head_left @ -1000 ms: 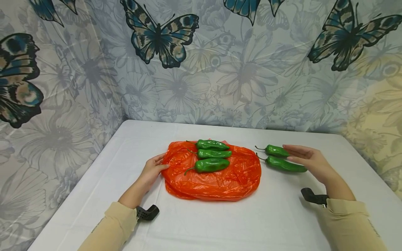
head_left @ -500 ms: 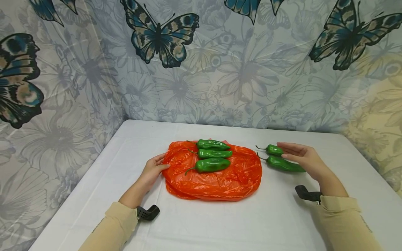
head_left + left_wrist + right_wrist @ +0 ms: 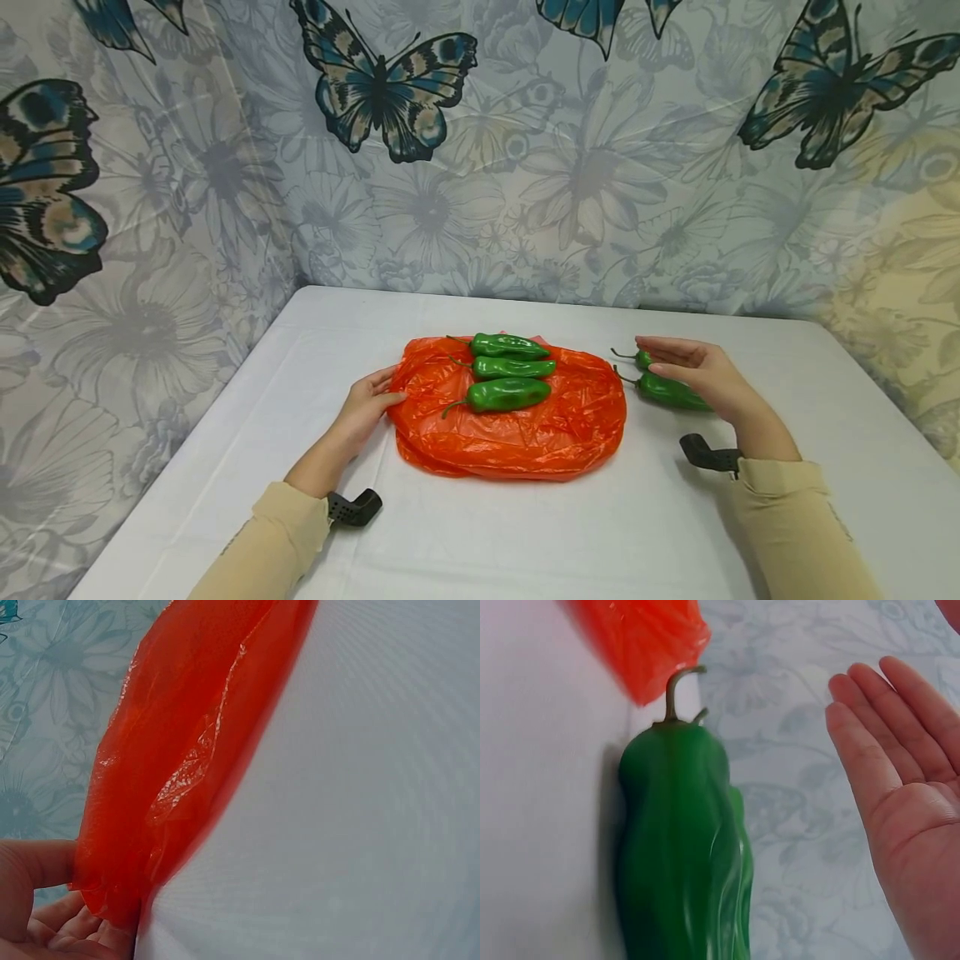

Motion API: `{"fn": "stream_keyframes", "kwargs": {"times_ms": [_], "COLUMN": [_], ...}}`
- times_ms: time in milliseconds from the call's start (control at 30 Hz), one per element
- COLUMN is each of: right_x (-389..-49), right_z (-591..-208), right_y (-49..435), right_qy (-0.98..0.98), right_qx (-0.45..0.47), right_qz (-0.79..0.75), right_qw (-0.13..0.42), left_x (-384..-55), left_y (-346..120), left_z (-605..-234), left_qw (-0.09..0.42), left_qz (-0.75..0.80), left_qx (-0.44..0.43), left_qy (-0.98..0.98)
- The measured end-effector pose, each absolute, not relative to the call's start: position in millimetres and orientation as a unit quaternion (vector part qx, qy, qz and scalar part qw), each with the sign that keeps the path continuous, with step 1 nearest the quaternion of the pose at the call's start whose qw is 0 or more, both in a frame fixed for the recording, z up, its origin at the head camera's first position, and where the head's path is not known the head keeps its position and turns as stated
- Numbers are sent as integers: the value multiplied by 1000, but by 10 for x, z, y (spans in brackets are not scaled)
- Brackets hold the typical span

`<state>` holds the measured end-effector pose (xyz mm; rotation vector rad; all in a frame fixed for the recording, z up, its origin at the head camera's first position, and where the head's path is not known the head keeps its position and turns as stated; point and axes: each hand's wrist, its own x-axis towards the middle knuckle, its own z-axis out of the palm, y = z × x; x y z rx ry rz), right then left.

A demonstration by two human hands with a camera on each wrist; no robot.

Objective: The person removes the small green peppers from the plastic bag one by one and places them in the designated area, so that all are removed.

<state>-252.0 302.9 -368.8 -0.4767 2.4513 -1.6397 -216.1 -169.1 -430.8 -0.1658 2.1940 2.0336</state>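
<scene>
A crumpled red-orange plastic bag [image 3: 510, 446] lies flat on the table, with three green peppers [image 3: 508, 394] side by side on top. At its left end my left hand [image 3: 365, 408] pinches the edge; thumb and fingers lie on either side of the plastic in the left wrist view. Two more peppers rest on the cloth right of the bag, a nearer one [image 3: 672, 392] and a farther one [image 3: 642, 359]. Over them hovers my right hand [image 3: 708, 375], fingers straight and holding nothing. It hides most of the farther pepper. In the right wrist view the palm [image 3: 922, 825] stands apart from the nearer pepper [image 3: 675, 840].
The white tabletop [image 3: 525, 542] stretches in front of the bag and to both sides. Behind it hangs a cloth backdrop [image 3: 585, 183] with butterflies and flowers. A black wrist mount sits on each forearm, the right one [image 3: 708, 454] just above the table.
My right hand has moved left over the farther pepper, covering more of it. The left hand keeps its place at the bag's edge, and the peppers lie where they were.
</scene>
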Motion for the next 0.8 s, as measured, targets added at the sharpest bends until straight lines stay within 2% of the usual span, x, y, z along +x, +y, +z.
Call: {"fn": "stream_keyframes", "kwargs": {"times_ms": [367,800], "right_x": [-2592,-2682], "right_z": [-3655,-3577], "right_y": [2774,2452], "right_qy": [812,797], "right_qx": [-168,-197], "right_qz": [-542,-550], "right_qw": [136,153], "left_x": [-2166,-2164], "left_y": [-1701,-1677], "left_z": [-4308,-4287], "left_qw": [74,75], "left_qz": [675,675], "left_qx": [-61,-62], "left_qy": [732,731]}}
